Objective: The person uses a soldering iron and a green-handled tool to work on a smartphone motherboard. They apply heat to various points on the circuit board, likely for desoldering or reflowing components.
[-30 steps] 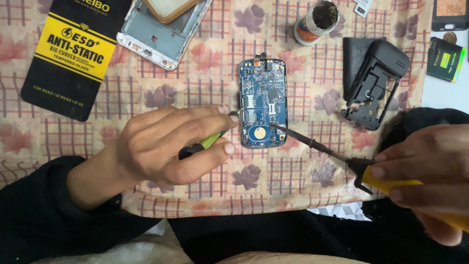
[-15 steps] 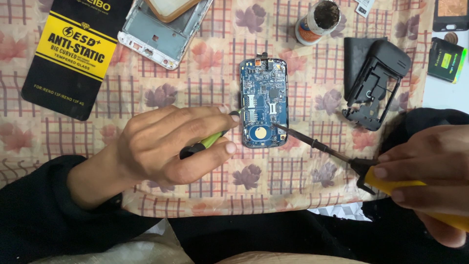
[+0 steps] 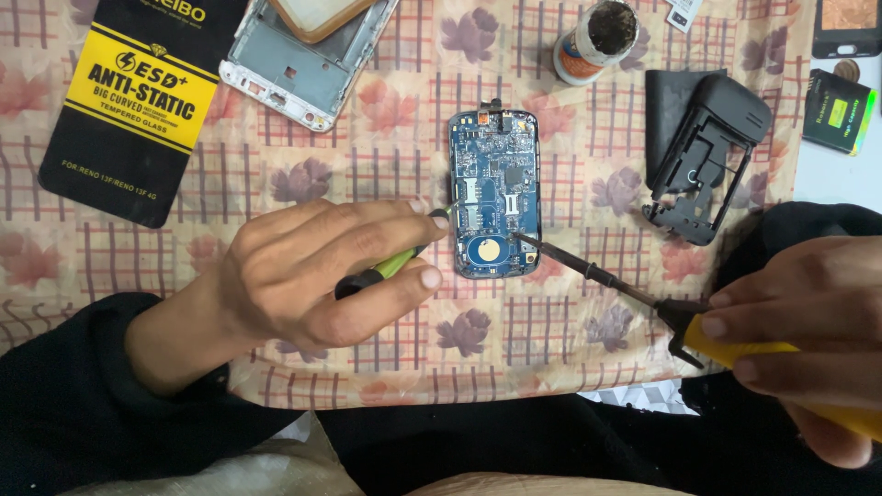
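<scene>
A blue phone circuit board [image 3: 493, 188] lies on the flower-patterned cloth [image 3: 386, 156]. My left hand [image 3: 317, 271] grips a small screwdriver with a green and black handle [image 3: 381, 271]; its tip touches the board's left edge. My right hand [image 3: 804, 326] holds a soldering iron with a yellow handle [image 3: 781, 363]. The iron's dark shaft [image 3: 588, 268] reaches left, and its tip rests on the board's lower right part beside a round gold pad [image 3: 490, 248].
A black phone housing [image 3: 703, 156] lies right of the board. A small round jar [image 3: 597, 37] stands behind it. A silver phone frame [image 3: 308, 55] and a black and yellow flat package [image 3: 129, 101] lie at the back left. A small dark box [image 3: 836, 110] sits far right.
</scene>
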